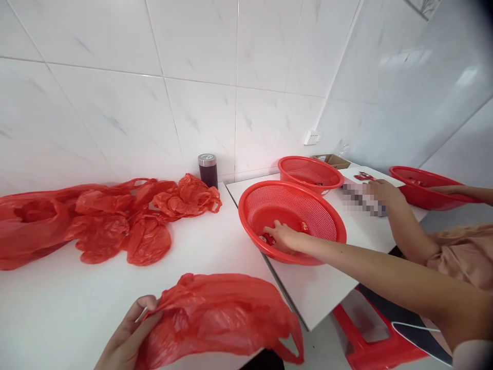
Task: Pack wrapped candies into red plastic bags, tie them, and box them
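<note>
My left hand (133, 329) is closed on the edge of a red plastic bag (219, 313), its thumb and fingers pinching the thin film. The bag spreads to the right over the table's front edge, with a loop handle hanging at its right end. My right hand (283, 236) is down inside a red perforated basket (327, 216). Its fingers are bent onto small red packets (268, 239) at the basket's left side; the thumb is mostly hidden. Another red packet (304, 226) lies behind that hand in the basket.
Crumpled red bags (103, 221) lie along the wall, near a dark lidded cup (208, 170). Behind stands a second red basket (308, 172) near a cardboard box (335, 161). At right are a co-worker's hand (385, 195), a red basin (427, 198) and a red stool (379, 347).
</note>
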`<state>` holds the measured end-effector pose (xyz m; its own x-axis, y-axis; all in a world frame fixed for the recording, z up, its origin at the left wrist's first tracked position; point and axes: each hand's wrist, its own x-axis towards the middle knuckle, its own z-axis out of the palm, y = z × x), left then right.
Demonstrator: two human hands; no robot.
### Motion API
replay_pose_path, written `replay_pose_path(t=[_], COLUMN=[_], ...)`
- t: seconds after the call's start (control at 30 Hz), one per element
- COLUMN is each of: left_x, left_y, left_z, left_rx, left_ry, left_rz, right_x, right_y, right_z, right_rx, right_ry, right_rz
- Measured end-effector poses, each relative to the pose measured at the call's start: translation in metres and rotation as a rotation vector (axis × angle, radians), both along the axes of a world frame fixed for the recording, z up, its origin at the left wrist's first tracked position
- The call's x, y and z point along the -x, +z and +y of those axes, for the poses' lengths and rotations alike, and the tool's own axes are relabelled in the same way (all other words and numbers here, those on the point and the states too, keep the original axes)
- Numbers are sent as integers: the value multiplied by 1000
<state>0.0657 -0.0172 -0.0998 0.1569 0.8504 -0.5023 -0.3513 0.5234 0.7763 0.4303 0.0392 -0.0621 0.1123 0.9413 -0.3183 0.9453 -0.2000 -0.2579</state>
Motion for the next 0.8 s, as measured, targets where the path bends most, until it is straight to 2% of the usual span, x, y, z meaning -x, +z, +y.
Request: replay_pose_path(t=[0.13, 0.27, 0.37, 0.47, 0.53, 0.63, 0.8], left_x=[-5, -12, -19, -25, -28, -30, -29], left_y=[-1, -1, -1, 0, 0, 0, 1], left_z=[-1, -6, -11, -14, -15, -17, -18], left_rx=[3, -56, -106, -129, -129, -124, -57], left_ry=[72, 126, 61, -29, -45, -22, -12], left_rz=[6, 96, 117, 160, 227, 291, 163], right_x=[-5, -21, -28, -30, -30, -23, 3], right_y=[0, 21, 43, 50, 44, 25, -4], right_z=[6, 23, 35, 44, 49, 53, 50], right_rx=[-54, -125, -205, -239, -207, -117, 36], right_ry=[0, -10, 2, 19, 24, 43, 99], right_rz=[57, 161, 227, 226, 194, 137, 33])
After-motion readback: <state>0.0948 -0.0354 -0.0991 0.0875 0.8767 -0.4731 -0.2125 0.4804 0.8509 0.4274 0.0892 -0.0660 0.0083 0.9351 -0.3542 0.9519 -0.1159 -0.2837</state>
